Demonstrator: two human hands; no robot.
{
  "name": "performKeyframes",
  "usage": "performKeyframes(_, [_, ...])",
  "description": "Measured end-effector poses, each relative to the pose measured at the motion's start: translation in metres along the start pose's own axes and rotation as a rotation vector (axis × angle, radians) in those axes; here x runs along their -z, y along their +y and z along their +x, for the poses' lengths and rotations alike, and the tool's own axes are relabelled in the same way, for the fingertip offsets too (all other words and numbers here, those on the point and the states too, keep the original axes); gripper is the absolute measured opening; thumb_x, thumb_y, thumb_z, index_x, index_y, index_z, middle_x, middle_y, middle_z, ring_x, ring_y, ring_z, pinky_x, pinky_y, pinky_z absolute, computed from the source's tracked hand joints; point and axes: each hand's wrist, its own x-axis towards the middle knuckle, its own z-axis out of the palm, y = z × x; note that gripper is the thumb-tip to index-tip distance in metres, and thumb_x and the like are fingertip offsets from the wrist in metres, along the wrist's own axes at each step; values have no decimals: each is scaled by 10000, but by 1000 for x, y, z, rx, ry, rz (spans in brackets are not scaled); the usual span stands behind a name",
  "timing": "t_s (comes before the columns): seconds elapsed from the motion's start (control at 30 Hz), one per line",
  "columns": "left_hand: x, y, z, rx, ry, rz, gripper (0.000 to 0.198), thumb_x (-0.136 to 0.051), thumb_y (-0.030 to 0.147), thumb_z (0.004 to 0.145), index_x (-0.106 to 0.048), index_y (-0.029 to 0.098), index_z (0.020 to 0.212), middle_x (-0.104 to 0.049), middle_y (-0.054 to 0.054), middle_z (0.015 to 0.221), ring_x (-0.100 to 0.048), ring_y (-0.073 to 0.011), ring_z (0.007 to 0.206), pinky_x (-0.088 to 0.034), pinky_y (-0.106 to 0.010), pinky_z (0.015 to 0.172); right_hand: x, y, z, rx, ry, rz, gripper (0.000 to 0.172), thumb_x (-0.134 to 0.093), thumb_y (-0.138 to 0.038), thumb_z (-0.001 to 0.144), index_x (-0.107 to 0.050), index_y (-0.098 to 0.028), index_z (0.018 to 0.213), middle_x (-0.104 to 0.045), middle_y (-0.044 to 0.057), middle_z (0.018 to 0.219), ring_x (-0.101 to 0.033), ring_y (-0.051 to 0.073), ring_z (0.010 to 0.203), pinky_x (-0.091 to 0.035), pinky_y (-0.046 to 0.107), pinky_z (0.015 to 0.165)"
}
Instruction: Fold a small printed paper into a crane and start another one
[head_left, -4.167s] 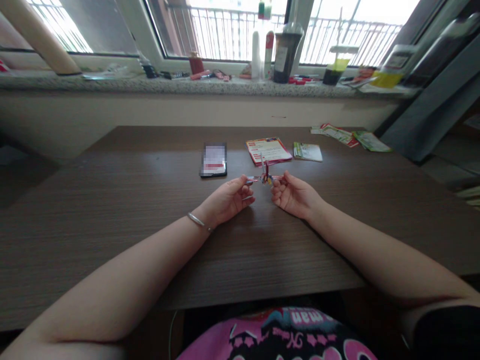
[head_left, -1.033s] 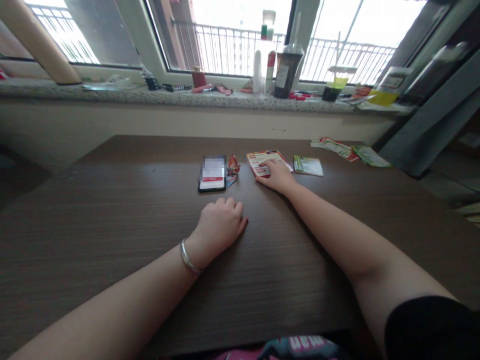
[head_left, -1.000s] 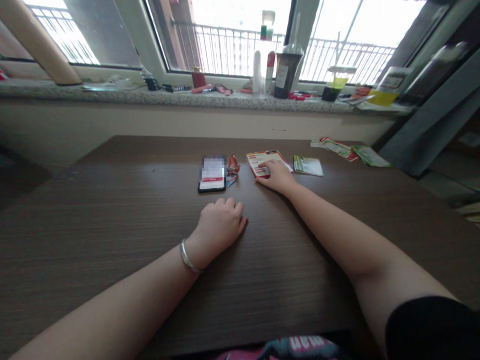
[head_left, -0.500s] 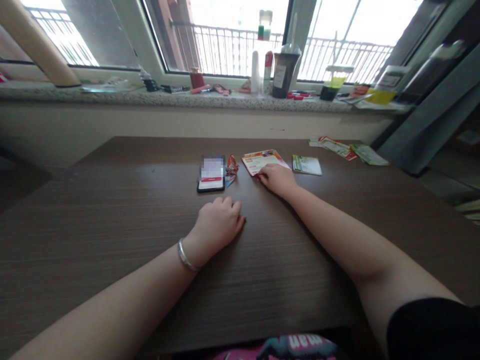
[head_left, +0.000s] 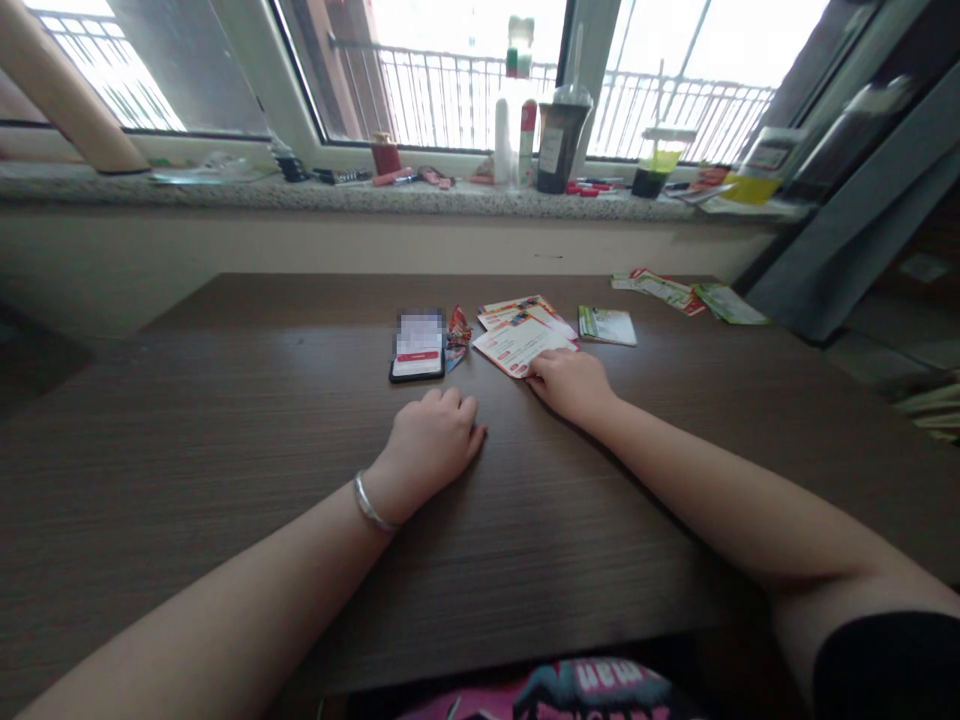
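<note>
My right hand (head_left: 574, 385) pinches the lower right corner of a white printed card (head_left: 517, 340) between thumb and fingers. That card lies askew over a stack of similar cards (head_left: 499, 310) with orange-red edges. A stack of green and white cards (head_left: 611, 327) lies just beyond my right hand. My left hand (head_left: 435, 435) rests on the table in a loose fist, with a silver bangle at the wrist; nothing shows in it. Ahead of it lies a phone (head_left: 418, 350) with its screen lit and partly blurred. A crumpled red wrapper (head_left: 458, 335) sits between phone and cards.
More green and red cards (head_left: 664, 290) are spread at the far right of the brown table (head_left: 262, 420). Along the stone windowsill (head_left: 330, 200) stand a dark drink cup (head_left: 559, 145), white bottles, a red jar (head_left: 385, 155) and a yellow-labelled container (head_left: 757, 180).
My right hand has drawn the top card toward me, off the stack, so the cards beneath show. My left hand stays in place. The whole view has shifted slightly.
</note>
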Motion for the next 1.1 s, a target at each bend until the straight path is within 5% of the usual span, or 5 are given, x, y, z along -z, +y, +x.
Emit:
performKeyframes(0.53, [5,5,-5,84,39,-67,369,-349,439,934,-542,180,1113,-619,-103,967,-579,-258,898,-453,-319,644,28,-14,-69,278,-109,134,220,-461,-282,923,-668,-205,917,-694,64,971,-617,196,918,-452,298,788])
performKeyframes(0.87, [-8,-3,3,20,61,-195,435,-403,428,918,-535,176,1246,-504,-117,1344,-521,-254,1144,-440,-383,938,34,2,-76,447,-240,424,124,-596,-238,841,-699,-236,911,-684,30,952,-623,167,914,-478,297,807])
performKeyframes(1.1, [-17,-6,5,-99,0,-245,521,-413,433,907,-430,221,1382,-366,-102,1487,-397,-273,1312,-342,-455,1058,27,15,-75,511,-206,544,112,-619,-265,840,-712,-250,899,-696,11,997,-609,144,983,-460,306,902])
